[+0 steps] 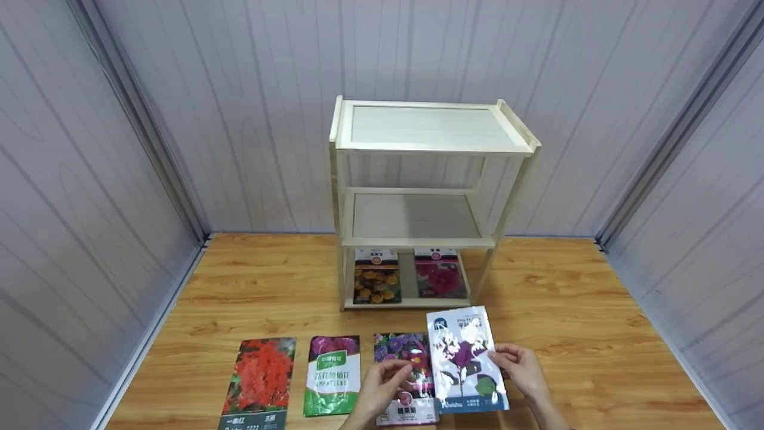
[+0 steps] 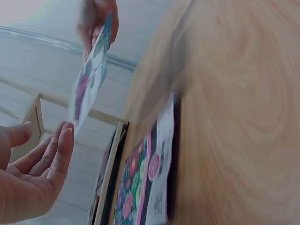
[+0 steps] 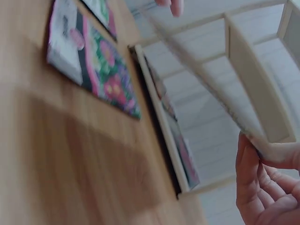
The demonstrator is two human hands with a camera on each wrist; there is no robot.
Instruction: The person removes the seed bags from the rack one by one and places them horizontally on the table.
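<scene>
Right hand (image 1: 522, 371) had its grip pinched on the right edge of a white packet (image 1: 465, 367), up off the bench (image 1: 585, 334), near side. Left hand (image 1: 382, 387) hung over the mixed-flower packet (image 1: 422, 383), grip fairly wide, thumb apart from fingers. Green-and-white packet (image 1: 333, 377), then red-flower packet (image 1: 261, 376), lay further left. Far: pale rack (image 1: 418, 243), orange-flower packet (image 1: 377, 282) left, pink-flower packet (image 1: 440, 278) right, both on its bottom shelf (image 1: 407, 280).
</scene>
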